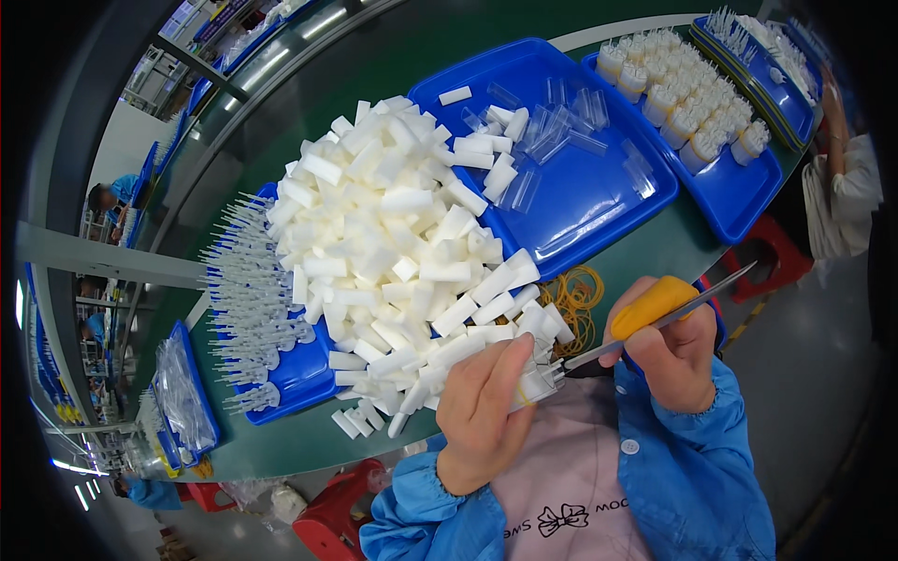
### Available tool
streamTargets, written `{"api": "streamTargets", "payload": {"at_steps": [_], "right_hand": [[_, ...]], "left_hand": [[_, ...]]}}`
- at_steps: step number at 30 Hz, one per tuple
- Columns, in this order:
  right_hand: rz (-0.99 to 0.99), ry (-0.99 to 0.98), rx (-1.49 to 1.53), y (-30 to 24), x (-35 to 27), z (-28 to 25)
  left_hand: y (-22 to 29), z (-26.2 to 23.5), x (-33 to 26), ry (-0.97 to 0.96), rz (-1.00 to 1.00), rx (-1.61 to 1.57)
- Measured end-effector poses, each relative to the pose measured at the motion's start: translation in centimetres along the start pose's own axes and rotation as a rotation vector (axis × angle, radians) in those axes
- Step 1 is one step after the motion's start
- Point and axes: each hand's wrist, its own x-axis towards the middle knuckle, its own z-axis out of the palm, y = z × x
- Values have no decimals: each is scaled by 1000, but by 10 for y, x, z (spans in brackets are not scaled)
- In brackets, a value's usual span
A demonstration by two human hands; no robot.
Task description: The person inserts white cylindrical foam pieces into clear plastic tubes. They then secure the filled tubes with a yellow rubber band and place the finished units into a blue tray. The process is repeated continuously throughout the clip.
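My left hand (482, 407) is closed around a small clear-and-white bundle (535, 383), with thin white stems poking out toward the right; my fingers cover much of it. In my right hand (669, 351) is a long thin metal tool (697, 301) with a thick yellow grip (650, 307). One pointed end rises to the upper right. The other reaches down to the stems of the bundle, and contact there is too small to tell. Just beyond my hands lie yellow rubber bands (575, 301). A large heap of white foam cylinders (374, 224) fills the table to the left.
A blue tray (599, 229) holds clear tubes (561, 126) and a few foam pieces. Farther right, another blue tray (744, 201) carries several banded bundles (683, 103). White pronged stems (248, 299) stand in the left tray (304, 374). A co-worker's arm (832, 122) shows at right. Red stools (772, 252) stand below.
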Motion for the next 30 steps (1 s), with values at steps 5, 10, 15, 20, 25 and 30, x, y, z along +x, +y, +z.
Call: {"api": "streamTargets", "payload": {"at_steps": [5,10,15,20,25,30], "right_hand": [[-161,-223,-201,2,5,-4],[-350,-367,-385,-3,7,-5],[-234,-459,-325,-7,9,-10],[-203,-595,-240,-11,18,-15],[-212,-594,-302,-12,22,-18],[-192,-473,-255,-8,13,-16]], "left_hand": [[6,-1,2,-27,-51,-85],[10,-7,6,-54,-81,-186],[11,-11,7,-125,-152,-377],[12,-12,3,-162,-160,-381],[12,-10,6,-182,-185,-425],[12,-18,11,-295,-273,-525]]}}
